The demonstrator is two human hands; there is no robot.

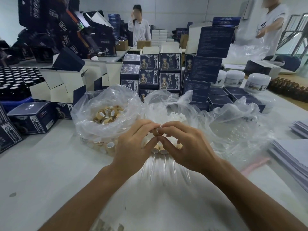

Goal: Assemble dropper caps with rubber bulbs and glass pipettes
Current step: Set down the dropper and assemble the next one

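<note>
Right over the finished droppers (pixel 164 151) lying on the surface (pixel 50 172), left hand (pixel 133 144) and right hand (pixel 185 147) both pinch one dropper cap (pixel 157 131) between fingertips. Looks like the bulb-into-cap step. Next it probably needs a glass pipette pushed in straight, gently.

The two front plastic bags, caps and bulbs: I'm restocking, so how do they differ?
The left bag holds tan, wood-look caps; the middle bag holds white rubber bulbs. The left bag's mouth is rolled wide open, with caps also showing low through its wall; the middle bag's top stands crumpled higher. Both are clear plastic on the white table, side by side.
</note>
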